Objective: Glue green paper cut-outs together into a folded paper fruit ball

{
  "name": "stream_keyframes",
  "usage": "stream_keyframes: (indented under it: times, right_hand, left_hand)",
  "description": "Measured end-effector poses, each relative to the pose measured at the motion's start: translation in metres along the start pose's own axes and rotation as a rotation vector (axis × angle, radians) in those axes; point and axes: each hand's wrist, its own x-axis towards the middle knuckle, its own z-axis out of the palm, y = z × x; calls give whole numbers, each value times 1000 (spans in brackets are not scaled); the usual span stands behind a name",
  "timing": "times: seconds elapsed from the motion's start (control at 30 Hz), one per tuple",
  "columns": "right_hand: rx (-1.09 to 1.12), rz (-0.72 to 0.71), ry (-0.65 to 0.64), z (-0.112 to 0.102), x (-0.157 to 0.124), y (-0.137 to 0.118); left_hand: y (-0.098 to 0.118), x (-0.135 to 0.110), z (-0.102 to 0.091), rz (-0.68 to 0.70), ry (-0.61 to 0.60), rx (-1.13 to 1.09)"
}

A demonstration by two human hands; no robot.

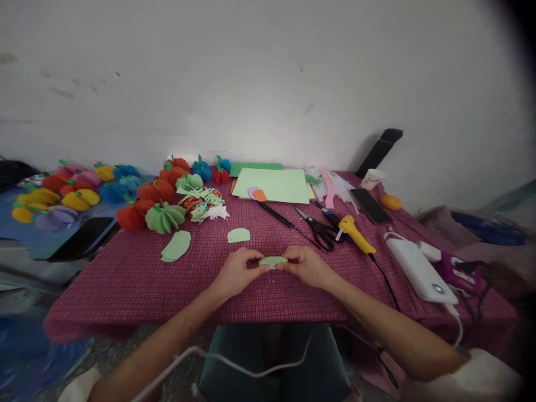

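Note:
Between my two hands is a small light green paper piece (pixel 273 261), held just above the checked cloth. My left hand (pixel 238 272) pinches its left end with thumb and fingers. At the other end, my right hand (pixel 307 267) grips it the same way. A light green paper half-round (pixel 238 235) lies just beyond my left hand. Farther left rests a stack of light green paper cutouts (pixel 176 245). Behind that stack sits a light green paper pumpkin (pixel 165 216) with fanned folds.
Scissors (pixel 320 228) and a yellow glue gun (pixel 355 233) lie to the right, its cord running past a white power bank (pixel 421 268). Paper sheets (pixel 276 184) are at the back. Colourful paper pumpkins (pixel 154 191), paper scraps (pixel 203 204) and a phone (pixel 81 239) occupy the left.

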Motion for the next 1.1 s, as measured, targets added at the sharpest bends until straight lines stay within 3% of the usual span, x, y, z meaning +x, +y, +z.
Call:
stream_keyframes:
  times: [0.1,0.27,0.4,0.63,0.8,0.97,1.1]
  right_hand:
    - [31,42,1,-5,1,-6]
    - [162,-12,-41,-10,8,-16]
    - [152,5,1,-11,16,-19]
    - [179,-39,75,-2,26,4]
    - [-93,-268,285,-3,27,14]
    - [-245,-441,314,-13,27,10]
    - [-306,-491,319,-14,26,13]
  left_hand:
    - [1,5,-4,2,-14,-18]
    - [4,9,-7,14,-43,68]
    - [6,12,-8,3,-51,-19]
    - [-9,25,-5,-30,-15,-112]
    - [-22,30,4,-86,42,-164]
    - [-20,31,4,-67,123,-128]
    - [-19,31,6,-114,94,-248]
